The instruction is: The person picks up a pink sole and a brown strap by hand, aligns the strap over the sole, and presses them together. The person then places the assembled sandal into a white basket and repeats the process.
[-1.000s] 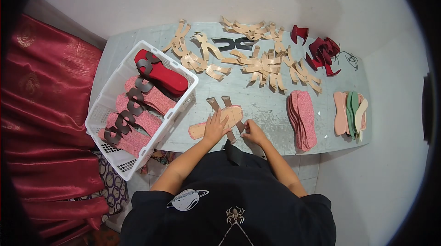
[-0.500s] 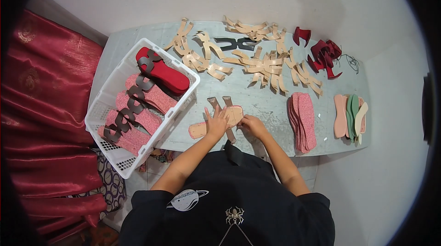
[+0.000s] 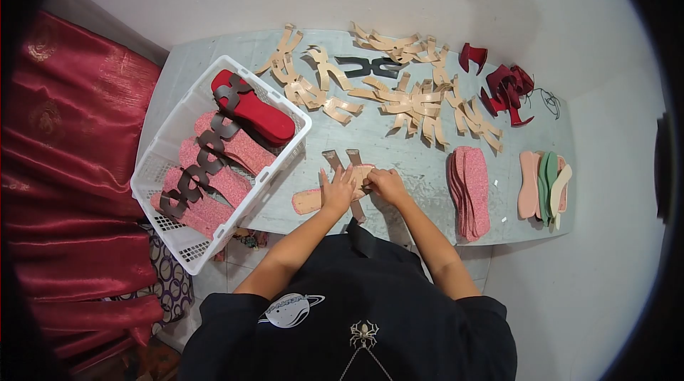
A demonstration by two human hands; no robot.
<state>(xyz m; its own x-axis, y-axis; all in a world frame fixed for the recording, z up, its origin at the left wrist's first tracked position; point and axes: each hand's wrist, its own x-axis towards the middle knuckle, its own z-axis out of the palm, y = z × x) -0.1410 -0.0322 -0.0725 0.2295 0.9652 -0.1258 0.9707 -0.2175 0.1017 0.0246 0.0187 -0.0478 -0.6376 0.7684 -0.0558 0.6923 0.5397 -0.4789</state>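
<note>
Sole, tan with a pink edge, is laid across brown straps on the counter, at the centre of the frame. It is partly covered by the left hand, the grip flat with fingers apart. Its right end is touched by the right hand, fingertips bunched; whether a strap is clamped there cannot be told
</note>
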